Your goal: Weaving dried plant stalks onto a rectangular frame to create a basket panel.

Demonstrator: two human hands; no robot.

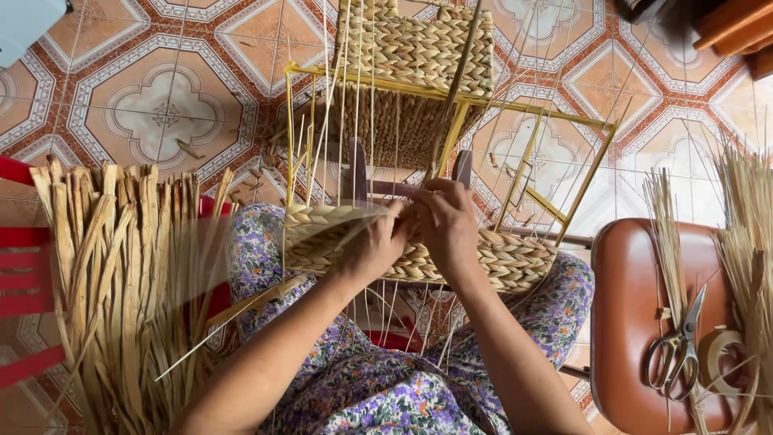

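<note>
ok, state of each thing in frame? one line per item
left hand: pinching fibre at the basket rim
right hand: closed on the same weave, touching the left hand
basket: half woven, tipped on its side across the lap
frame: yellow, partly bare
dried strands: loose bundle, draped over a red chair
scissors: shut, lying flat on the brown stool
tape roll: flat on the stool

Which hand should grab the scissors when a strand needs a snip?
Probably the right hand. The scissors lie on the brown stool on that side, while the left hand sits farther off, toward the dried strips.
</note>
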